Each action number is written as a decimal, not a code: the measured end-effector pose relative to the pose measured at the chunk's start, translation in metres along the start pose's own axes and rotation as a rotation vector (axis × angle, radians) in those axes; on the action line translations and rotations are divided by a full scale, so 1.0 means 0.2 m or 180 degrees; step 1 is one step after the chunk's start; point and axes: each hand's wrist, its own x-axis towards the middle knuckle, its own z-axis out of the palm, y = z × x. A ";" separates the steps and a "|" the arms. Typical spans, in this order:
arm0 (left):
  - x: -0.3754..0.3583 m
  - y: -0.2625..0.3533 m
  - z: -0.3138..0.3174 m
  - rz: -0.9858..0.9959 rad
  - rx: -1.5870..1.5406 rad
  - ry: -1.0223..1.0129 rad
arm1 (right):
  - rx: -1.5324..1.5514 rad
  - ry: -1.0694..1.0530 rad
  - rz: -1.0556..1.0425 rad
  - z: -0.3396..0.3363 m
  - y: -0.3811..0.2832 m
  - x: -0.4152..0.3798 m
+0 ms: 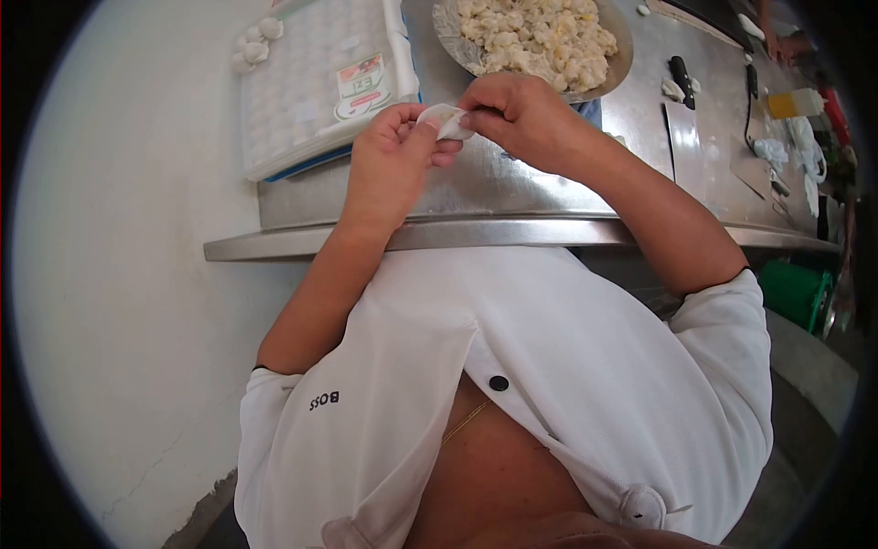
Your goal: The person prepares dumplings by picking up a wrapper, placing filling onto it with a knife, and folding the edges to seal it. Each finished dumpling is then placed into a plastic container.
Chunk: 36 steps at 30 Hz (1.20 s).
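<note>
A white dumpling wrapper (446, 119), partly folded, is held up between my two hands above the metal table. My left hand (393, 160) grips it from the left, with the thumb on top and fingers underneath. The thumb and fingertips of my right hand (519, 117) pinch its right edge. Some pale filling seems to show in its fold, though my fingers cover much of it. Just beyond my right hand stands a metal bowl (626, 57) heaped with a pale, chunky filling (540, 41).
A plastic box (265, 163) with a translucent lid stands left against the wall, rows of round white pieces showing through. Several dumplings (256, 46) lie on its far corner. On the steel table's right are a cleaver (682, 137), a yellow bottle (796, 103) and a crumpled plastic bag (805, 151).
</note>
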 end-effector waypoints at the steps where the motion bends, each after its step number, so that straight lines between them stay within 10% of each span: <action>1: 0.00 0.00 -0.01 -0.0025 -0.0034 -0.0053 | -0.0183 0.0049 -0.0153 0.00 0.01 0.00; 36: 0.01 -0.01 0.00 0.0118 0.0307 0.0021 | -0.0659 0.0055 -0.0462 0.01 -0.01 -0.02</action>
